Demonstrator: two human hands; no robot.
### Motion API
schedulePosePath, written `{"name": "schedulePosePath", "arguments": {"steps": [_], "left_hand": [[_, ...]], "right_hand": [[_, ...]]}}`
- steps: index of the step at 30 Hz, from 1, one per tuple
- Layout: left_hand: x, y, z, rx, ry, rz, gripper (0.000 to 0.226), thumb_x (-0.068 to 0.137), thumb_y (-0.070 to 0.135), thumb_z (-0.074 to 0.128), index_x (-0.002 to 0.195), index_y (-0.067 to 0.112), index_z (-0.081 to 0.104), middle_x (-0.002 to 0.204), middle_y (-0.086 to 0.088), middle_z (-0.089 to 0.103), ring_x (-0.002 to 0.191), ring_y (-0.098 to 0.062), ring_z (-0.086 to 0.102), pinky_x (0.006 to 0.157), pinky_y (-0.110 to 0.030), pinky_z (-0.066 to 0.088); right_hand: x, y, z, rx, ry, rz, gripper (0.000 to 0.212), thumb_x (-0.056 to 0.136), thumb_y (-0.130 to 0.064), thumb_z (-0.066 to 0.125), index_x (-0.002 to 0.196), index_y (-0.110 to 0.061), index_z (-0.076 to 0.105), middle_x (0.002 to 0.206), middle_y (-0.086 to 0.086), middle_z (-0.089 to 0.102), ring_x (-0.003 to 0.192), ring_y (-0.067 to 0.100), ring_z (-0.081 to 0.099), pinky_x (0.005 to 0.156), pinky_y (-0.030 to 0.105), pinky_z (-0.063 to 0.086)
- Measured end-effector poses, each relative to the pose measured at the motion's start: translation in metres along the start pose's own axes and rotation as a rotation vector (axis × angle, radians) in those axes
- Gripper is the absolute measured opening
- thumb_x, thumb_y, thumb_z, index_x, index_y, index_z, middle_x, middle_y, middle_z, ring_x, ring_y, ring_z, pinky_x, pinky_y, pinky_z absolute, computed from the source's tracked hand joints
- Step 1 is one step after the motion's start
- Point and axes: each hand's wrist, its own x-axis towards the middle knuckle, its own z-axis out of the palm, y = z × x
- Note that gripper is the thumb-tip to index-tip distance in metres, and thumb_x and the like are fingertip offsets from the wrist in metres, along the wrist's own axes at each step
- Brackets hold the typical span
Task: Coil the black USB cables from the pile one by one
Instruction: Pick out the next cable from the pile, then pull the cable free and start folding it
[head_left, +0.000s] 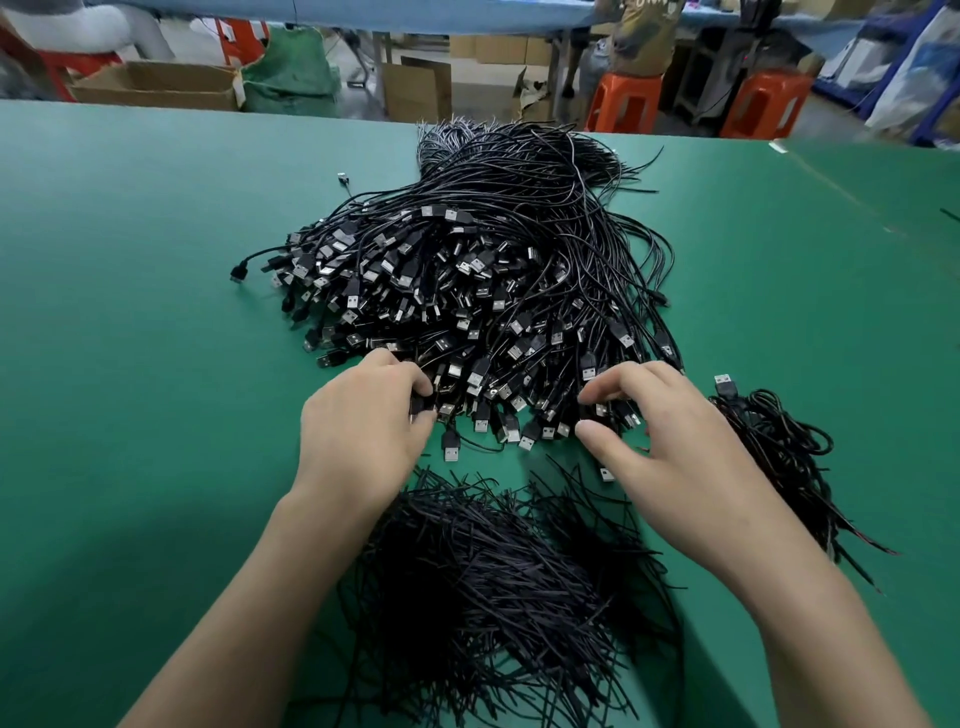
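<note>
On the green table (130, 312), our left hand (363, 421) pinches a plug (422, 404) at the near edge of the pile (467, 270). Our right hand (654, 436) curls over plugs beside it; we cannot tell if it grips any. Only a small bundle (779, 452) lies coiled at right, and ties (493, 571) lie near us. We judge the task barely begun.

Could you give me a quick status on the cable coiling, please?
Left hand pinching a plug at the cable pile near edge. Right hand curled over plugs, grip unclear. No cable pulled free yet. Black ties heaped between the forearms.
</note>
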Motion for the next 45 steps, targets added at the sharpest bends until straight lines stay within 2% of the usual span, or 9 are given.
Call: {"name": "schedulePosePath", "arguments": {"steps": [7, 13, 19, 25, 28, 32, 36, 40, 45], "left_hand": [[-0.001, 0.0, -0.003, -0.066, 0.013, 0.01, 0.017, 0.09, 0.041, 0.078, 0.101, 0.038, 0.065, 0.095, 0.016, 0.058, 0.078, -0.008, 0.058, 0.057, -0.025, 0.036], [0.0, -0.002, -0.003, -0.114, 0.027, 0.058, 0.02, 0.091, 0.025, 0.077, 0.101, 0.038, 0.068, 0.096, 0.018, 0.061, 0.082, -0.005, 0.06, 0.066, -0.026, 0.044], [0.01, -0.007, -0.012, -0.738, -0.169, -0.15, 0.021, 0.093, 0.011, 0.074, 0.081, 0.028, 0.074, 0.049, 0.014, 0.055, 0.042, -0.004, 0.039, 0.046, -0.016, 0.037], [0.015, -0.017, -0.024, -0.985, -0.181, -0.215, 0.017, 0.088, 0.002, 0.078, 0.087, 0.019, 0.074, 0.08, -0.001, 0.066, 0.074, -0.016, 0.059, 0.07, -0.021, 0.053], [0.012, -0.014, -0.016, -0.903, -0.172, -0.165, 0.023, 0.091, 0.003, 0.073, 0.099, 0.024, 0.075, 0.091, 0.004, 0.066, 0.072, -0.007, 0.059, 0.072, -0.017, 0.055], [0.01, -0.008, -0.014, -0.671, -0.209, -0.083, 0.019, 0.097, 0.018, 0.068, 0.1, 0.036, 0.075, 0.06, 0.021, 0.06, 0.046, -0.001, 0.045, 0.05, -0.012, 0.04], [0.017, -0.005, -0.021, -0.474, 0.026, -0.012, 0.005, 0.094, 0.038, 0.069, 0.099, 0.038, 0.071, 0.086, 0.017, 0.065, 0.064, -0.002, 0.057, 0.072, -0.028, 0.053], [0.057, 0.0, -0.02, -0.405, 0.107, -0.071, 0.032, 0.097, 0.051, 0.063, 0.114, 0.024, 0.066, 0.079, 0.014, 0.067, 0.077, -0.008, 0.063, 0.076, -0.033, 0.051], [0.109, 0.006, -0.02, 0.018, 0.089, -0.124, 0.056, 0.096, 0.065, 0.056, 0.086, 0.013, 0.073, 0.088, -0.009, 0.071, 0.09, -0.035, 0.068, 0.072, -0.04, 0.052]], "right_hand": [[-0.001, -0.002, 0.002, 0.085, -0.013, -0.007, 0.009, 0.094, -0.038, 0.059, 0.102, -0.041, 0.058, 0.107, -0.024, 0.054, 0.109, -0.005, 0.049, 0.079, 0.008, 0.04], [-0.001, -0.003, 0.004, 0.101, -0.026, -0.012, 0.008, 0.095, -0.04, 0.059, 0.102, -0.042, 0.058, 0.107, -0.025, 0.055, 0.109, -0.005, 0.05, 0.083, 0.013, 0.04], [-0.001, -0.007, 0.003, 0.152, -0.023, -0.004, 0.008, 0.093, -0.041, 0.058, 0.101, -0.042, 0.059, 0.105, -0.027, 0.057, 0.106, -0.008, 0.052, 0.084, 0.012, 0.04], [-0.003, -0.013, 0.005, 0.27, -0.05, 0.01, 0.007, 0.095, -0.039, 0.061, 0.102, -0.04, 0.062, 0.106, -0.031, 0.058, 0.099, -0.012, 0.053, 0.076, 0.004, 0.039], [-0.004, -0.015, 0.006, 0.285, -0.066, 0.01, 0.007, 0.095, -0.037, 0.063, 0.102, -0.039, 0.062, 0.104, -0.025, 0.062, 0.098, -0.01, 0.054, 0.077, 0.005, 0.039], [-0.004, -0.015, 0.003, 0.273, -0.071, 0.018, 0.007, 0.095, -0.037, 0.063, 0.102, -0.039, 0.062, 0.104, -0.024, 0.063, 0.1, -0.01, 0.054, 0.077, 0.006, 0.039], [-0.005, -0.016, -0.001, 0.268, -0.062, 0.018, 0.008, 0.095, -0.041, 0.061, 0.103, -0.042, 0.062, 0.104, -0.029, 0.061, 0.099, -0.014, 0.052, 0.077, 0.003, 0.039], [-0.005, -0.021, -0.003, 0.281, -0.056, 0.004, 0.008, 0.096, -0.04, 0.06, 0.104, -0.04, 0.062, 0.103, -0.026, 0.062, 0.101, -0.013, 0.053, 0.08, 0.003, 0.038], [-0.008, -0.028, -0.006, 0.296, -0.07, -0.019, 0.007, 0.096, -0.04, 0.061, 0.103, -0.039, 0.062, 0.102, -0.025, 0.063, 0.099, -0.011, 0.054, 0.079, 0.004, 0.037]]}}
